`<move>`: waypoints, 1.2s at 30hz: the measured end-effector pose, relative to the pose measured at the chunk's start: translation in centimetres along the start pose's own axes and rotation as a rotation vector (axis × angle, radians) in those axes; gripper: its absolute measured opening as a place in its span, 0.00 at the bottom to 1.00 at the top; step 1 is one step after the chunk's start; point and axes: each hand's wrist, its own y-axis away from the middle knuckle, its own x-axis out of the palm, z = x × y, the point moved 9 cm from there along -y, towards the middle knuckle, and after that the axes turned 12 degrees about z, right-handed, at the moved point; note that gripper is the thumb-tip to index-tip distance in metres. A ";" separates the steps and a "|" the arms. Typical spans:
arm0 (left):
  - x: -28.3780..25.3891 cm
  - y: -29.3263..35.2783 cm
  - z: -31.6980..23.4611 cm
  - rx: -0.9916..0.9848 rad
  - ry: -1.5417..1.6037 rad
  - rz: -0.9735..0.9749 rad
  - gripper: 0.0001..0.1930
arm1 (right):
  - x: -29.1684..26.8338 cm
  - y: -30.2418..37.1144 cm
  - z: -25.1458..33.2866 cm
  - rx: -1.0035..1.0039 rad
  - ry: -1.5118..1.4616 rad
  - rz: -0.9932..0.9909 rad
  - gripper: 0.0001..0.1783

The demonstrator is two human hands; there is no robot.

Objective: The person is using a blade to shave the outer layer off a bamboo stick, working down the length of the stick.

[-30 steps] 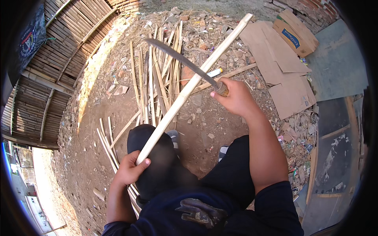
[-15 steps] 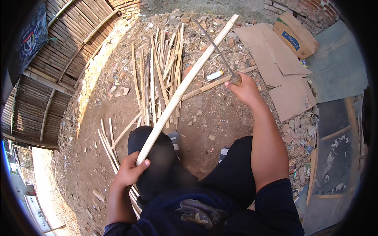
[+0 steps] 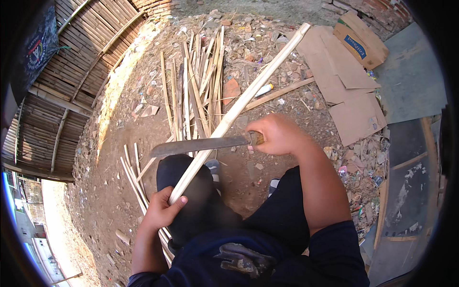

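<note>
My left hand [image 3: 163,208] is closed round the lower end of a long pale bamboo strip [image 3: 242,101], which slants up and away to the right. In my right hand [image 3: 277,135] is a machete [image 3: 196,146], held by its wooden handle. Its broad dark blade points left and lies across the strip in view, a little above my left hand. Whether the blade touches the strip I cannot tell. Past my left knee, a heap of split bamboo strips [image 3: 190,91] lies on the ground. Thinner pale strips [image 3: 131,179] lie beside my left leg.
Flattened cardboard [image 3: 356,115] and a cardboard box [image 3: 361,40] lie at the far right, near a grey-green sheet [image 3: 409,76]. A bamboo wall [image 3: 91,52] stands on the left. Stones, litter and a white bottle [image 3: 264,90] are scattered over the dirt ground.
The machete has swung from pointing up and away to lying level across the strip. My right hand came nearer and leftward. The strip's far end shifted right.
</note>
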 end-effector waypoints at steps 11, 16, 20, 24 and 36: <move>0.4 -0.6 0.8 -0.033 0.157 0.057 0.17 | -5.3 3.5 -6.7 0.366 -0.317 -0.426 0.22; 0.4 -0.7 1.1 -0.036 0.153 0.061 0.17 | -0.9 0.6 0.5 0.052 0.087 -0.080 0.20; 0.1 -0.6 0.5 -0.048 0.045 0.073 0.17 | 0.8 0.3 3.3 -0.033 0.144 0.105 0.20; 0.1 -0.4 0.9 -0.011 0.080 0.075 0.16 | -2.0 1.0 -2.7 0.158 -0.065 -0.024 0.21; 0.4 -0.7 1.2 -0.061 0.144 0.083 0.17 | -2.4 1.4 -1.8 0.197 -0.003 -0.115 0.24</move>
